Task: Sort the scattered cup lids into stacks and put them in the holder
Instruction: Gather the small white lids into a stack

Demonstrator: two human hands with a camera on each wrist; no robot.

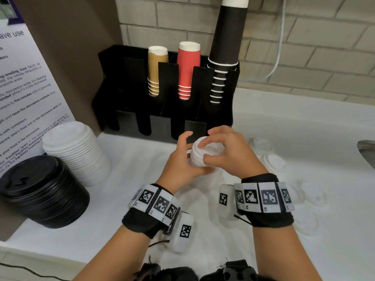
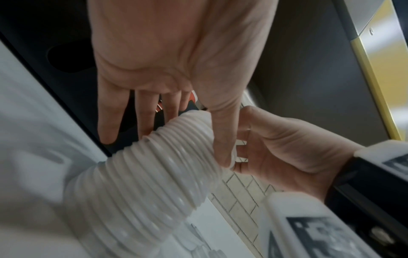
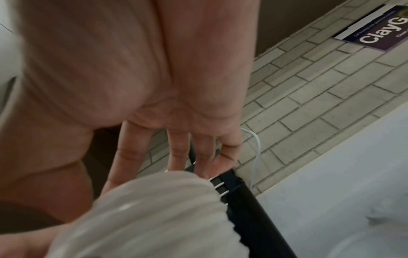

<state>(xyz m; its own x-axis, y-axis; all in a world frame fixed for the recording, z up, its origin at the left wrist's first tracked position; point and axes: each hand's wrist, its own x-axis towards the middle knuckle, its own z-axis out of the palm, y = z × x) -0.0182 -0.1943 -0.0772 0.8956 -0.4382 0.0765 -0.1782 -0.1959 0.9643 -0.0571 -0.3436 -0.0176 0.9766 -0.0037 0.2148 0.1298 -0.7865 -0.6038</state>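
Head view: I see left hand (image 1: 178, 165) and right hand (image 1: 227, 153) both curled round small white lid stack (image 1: 199, 157), stack held between fingers, above counter (image 1: 142, 220), just before black holder (image 1: 129, 86).

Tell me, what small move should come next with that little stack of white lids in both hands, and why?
Probably carry the small stack of white plastic lids forward and lower it into an empty front slot of the black holder. The left hand cradles the stack and the right hand steadies its top, just in front of the holder. Clear lids lie loose on the white counter.
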